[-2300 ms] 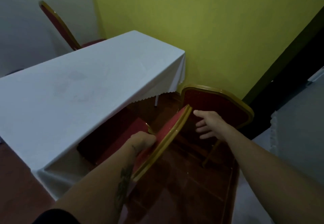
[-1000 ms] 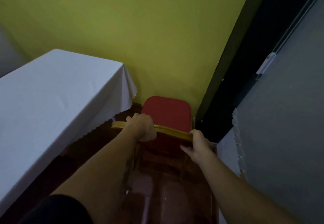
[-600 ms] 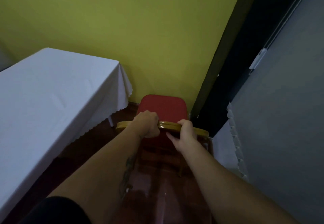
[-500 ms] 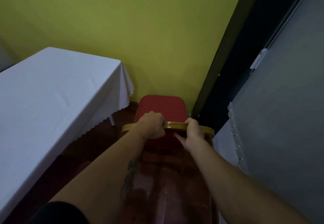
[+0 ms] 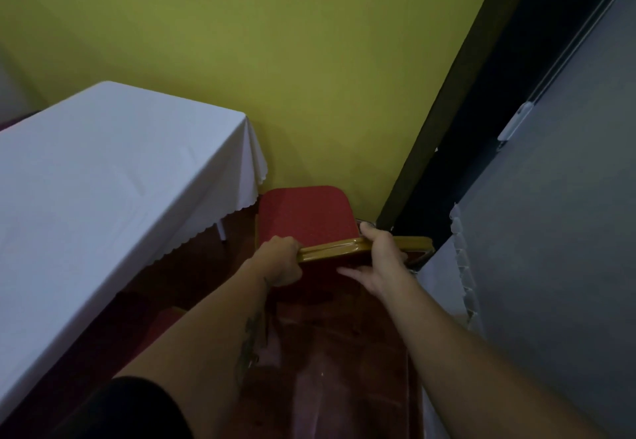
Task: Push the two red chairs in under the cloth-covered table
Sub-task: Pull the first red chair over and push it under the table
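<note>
A red chair (image 5: 304, 215) with a gold frame stands near the yellow wall, just right of the table's end, its seat facing the wall. Both hands hold the gold top rail of its back. My left hand (image 5: 280, 261) grips the rail's left end. My right hand (image 5: 380, 259) grips it right of the middle, with the thumb spread below. The table (image 5: 103, 170), covered in a white cloth, fills the left. A red patch (image 5: 168, 318) shows under the table's near edge; it may be the other chair.
The yellow wall (image 5: 275, 60) is close behind the chair. A dark door frame (image 5: 457, 111) and a grey door or panel (image 5: 557, 232) stand on the right, with a white lace-edged cloth (image 5: 457, 283) beside it. A strip of dark red-brown floor (image 5: 327, 370) runs between table and panel.
Earlier my left hand held the first chair at the table's side. Both hands then took the second chair's back rail, and its back has swung to the right, my right hand sliding along it.
</note>
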Demonstrator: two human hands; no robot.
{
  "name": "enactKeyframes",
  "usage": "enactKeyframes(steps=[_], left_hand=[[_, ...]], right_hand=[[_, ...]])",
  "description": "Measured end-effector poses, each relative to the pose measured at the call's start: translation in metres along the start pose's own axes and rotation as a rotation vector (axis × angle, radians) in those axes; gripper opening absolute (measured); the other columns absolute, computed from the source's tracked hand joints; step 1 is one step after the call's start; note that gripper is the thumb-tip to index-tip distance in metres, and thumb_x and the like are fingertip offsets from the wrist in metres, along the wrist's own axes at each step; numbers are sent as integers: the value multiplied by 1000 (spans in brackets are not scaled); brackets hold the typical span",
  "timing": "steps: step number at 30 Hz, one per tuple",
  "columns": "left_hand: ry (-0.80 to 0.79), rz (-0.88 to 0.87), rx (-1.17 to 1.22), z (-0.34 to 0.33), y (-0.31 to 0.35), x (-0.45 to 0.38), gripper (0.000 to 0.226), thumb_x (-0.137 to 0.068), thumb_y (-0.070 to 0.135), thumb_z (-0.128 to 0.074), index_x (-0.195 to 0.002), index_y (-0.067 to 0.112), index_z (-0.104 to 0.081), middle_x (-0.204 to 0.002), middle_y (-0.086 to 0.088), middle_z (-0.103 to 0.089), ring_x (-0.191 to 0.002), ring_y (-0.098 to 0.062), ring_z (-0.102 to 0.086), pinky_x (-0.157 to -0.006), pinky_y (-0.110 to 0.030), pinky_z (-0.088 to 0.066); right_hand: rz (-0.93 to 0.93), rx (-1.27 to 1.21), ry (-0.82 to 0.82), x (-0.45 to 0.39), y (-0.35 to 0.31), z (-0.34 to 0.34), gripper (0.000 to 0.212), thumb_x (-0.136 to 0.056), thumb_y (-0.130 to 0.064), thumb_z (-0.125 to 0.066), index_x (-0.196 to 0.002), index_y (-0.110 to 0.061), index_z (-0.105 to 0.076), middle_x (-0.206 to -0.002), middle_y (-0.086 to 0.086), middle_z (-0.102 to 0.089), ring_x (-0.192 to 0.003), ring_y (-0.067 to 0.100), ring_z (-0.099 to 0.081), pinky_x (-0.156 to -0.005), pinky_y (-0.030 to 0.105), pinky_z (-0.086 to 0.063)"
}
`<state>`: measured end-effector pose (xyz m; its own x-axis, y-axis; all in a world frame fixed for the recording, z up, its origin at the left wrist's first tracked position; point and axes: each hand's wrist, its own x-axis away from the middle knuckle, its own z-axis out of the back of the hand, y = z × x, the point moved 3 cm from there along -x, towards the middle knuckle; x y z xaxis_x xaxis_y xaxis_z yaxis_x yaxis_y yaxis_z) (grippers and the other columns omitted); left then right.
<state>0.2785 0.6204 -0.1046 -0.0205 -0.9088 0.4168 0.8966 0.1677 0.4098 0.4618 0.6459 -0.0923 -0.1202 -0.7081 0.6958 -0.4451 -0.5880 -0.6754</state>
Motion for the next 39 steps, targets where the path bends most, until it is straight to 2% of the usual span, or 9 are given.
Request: enactKeyframes(steps=[7,10,13,16,22,26,30,35,39], left_hand=[[-37,-10,-64,-13,18,0,27,-85,12,-57,-111,10,-67,-106,-8,-64,-97,-29,-64,-85,-38,-56],[-64,0,-46,-17,26,1,31,-85,15,-58,-115,11,-65,-109,-8,-61,-98,-29,-61,-86,-39,-56],[-58,43,-33,-12,26,3,33,-84,16,-59,-116,11,-66,-106,-7,-61,-96,-28,-62,-81,-37,-56],[-41,106,-25,-10,23,3,32,-79,19,-61,-110,13,-68,-98,-5,-62,-91,-27,-65,-74,-36,-56],[-49,239,17,-9,30,-6,34,-70,26,-73,-102,17,-73,-88,-1,-67,-83,-23,-68,-74,-37,-61],[-51,301,73,-10,40,-10,38,-71,27,-76,-108,17,-73,-96,-4,-68,-87,-24,-68,-75,-38,-61],[-18,365,115,-8,43,-12,38,-69,29,-76,-106,19,-74,-88,-1,-66,-77,-20,-64,-62,-34,-52],[6,444,199,-9,48,-15,37,-75,28,-76,-109,16,-71,-94,-3,-66,-82,-23,-66,-67,-35,-56],[14,489,259,-8,49,-15,34,-77,27,-76,-109,15,-70,-93,-4,-65,-77,-21,-63,-62,-33,-52]], right_hand=[[22,77,17,-2,-11,18,81,-88,1,-67,-150,-20,-18,-130,22,-47,-113,38,-60,-84,64,-58],[29,130,-11,-7,-23,20,88,-85,5,-64,-155,-19,-17,-127,23,-50,-101,35,-64,-61,58,-61],[43,193,-44,-14,-31,13,80,-84,5,-62,-150,-16,-23,-133,23,-49,-102,34,-64,-54,54,-60],[49,263,-107,-26,-35,2,62,-83,3,-61,-137,-11,-34,-127,21,-51,-98,32,-64,-54,52,-61],[19,411,-247,-63,-50,-15,61,-80,-2,-62,-137,-3,-41,-131,24,-52,-106,37,-64,-59,56,-62],[-27,508,-374,-85,-61,-26,28,-85,-2,-59,-111,-3,-49,-96,17,-53,-83,30,-60,-52,49,-59],[-63,598,-462,-101,-68,-44,31,-86,-3,-59,-115,-8,-46,-91,16,-53,-80,30,-60,-42,46,-59],[-76,698,-546,-121,-71,-64,34,-83,-5,-61,-114,-7,-47,-86,15,-54,-76,31,-62,-44,44,-58],[-86,757,-585,-131,-70,-80,39,-81,-5,-61,-117,-10,-44,-85,15,-53,-73,30,-62,-45,45,-59]])
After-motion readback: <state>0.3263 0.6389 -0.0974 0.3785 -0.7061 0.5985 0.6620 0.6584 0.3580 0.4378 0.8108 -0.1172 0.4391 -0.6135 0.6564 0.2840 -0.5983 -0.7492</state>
